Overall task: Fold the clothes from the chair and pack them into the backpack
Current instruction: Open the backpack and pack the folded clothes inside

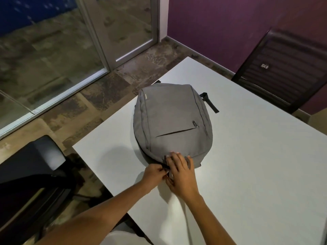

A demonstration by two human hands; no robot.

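A grey backpack [170, 121] lies flat on the white table [247, 165], front pocket up, with a black strap sticking out at its far right. My left hand [154, 175] pinches a dark zip pull at the bag's near edge. My right hand [182, 175] rests beside it with straight fingers pressing on the bag's near end. No clothes are in view.
A black office chair [30, 167] stands at the table's left corner. A black mesh chair [281, 71] stands behind the table at the far right, by the purple wall. A glass door and patterned floor lie to the left.
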